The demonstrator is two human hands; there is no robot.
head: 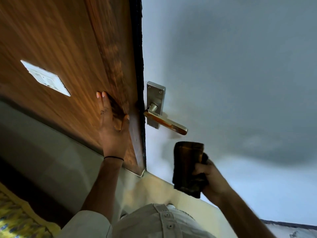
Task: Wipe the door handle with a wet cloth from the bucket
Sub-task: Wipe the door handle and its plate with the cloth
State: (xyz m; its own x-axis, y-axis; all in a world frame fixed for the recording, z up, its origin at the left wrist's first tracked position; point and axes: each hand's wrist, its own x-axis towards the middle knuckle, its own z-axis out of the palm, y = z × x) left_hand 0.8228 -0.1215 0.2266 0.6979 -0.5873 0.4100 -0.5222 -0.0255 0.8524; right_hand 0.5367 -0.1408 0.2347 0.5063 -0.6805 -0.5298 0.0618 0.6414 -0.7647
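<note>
A metal lever door handle (165, 121) with an orange-brown inlay sticks out from its steel backplate (155, 95) on a pale grey-white door (231, 74). My right hand (208, 177) grips a dark brown folded cloth (187, 166), held a little below the handle and apart from it. My left hand (112, 121) lies flat, fingers spread, on the brown wooden panel (68, 48) beside the door's dark edge. No bucket is in view.
A white switch plate (45, 78) sits on the wooden panel to the left. A cream floor (154, 188) shows below, and a yellow patterned fabric (15, 219) fills the bottom left corner. My pale buttoned shirt (154, 222) covers the bottom centre.
</note>
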